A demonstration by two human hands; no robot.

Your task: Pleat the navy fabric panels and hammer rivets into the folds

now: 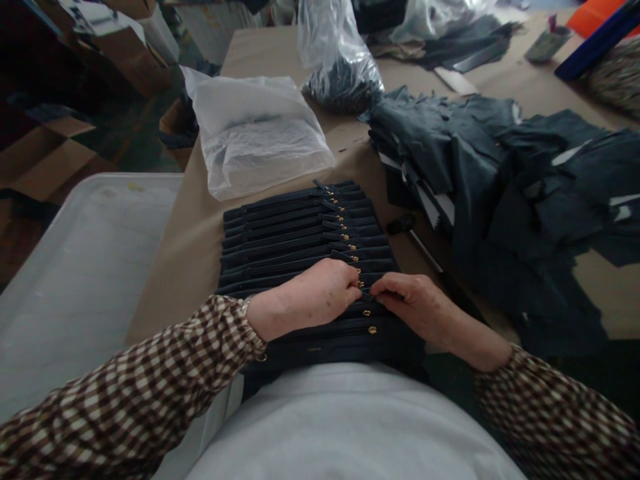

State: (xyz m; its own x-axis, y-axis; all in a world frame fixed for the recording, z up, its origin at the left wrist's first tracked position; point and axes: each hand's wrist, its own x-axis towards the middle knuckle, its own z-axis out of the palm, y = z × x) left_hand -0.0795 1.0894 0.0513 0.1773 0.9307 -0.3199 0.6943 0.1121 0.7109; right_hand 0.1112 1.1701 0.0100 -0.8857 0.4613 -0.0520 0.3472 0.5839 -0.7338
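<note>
A row of dark navy zipper pieces (295, 230) with gold pulls lies overlapped on the brown table (193, 233) in front of me. My left hand (310, 297) rests on the nearest pieces, its fingertips pressed by a gold pull. My right hand (415, 303) meets it from the right and pinches the dark tab of a zipper piece between thumb and forefinger. Both sleeves are brown-and-white check.
A heap of dark cut fabric (505, 193) fills the right side. A clear plastic bag (255, 133) lies behind the zippers, another bag of dark parts (340, 73) further back. A pale plastic bin (85, 280) stands at the left. A black-handled tool (407, 230) lies between zippers and fabric.
</note>
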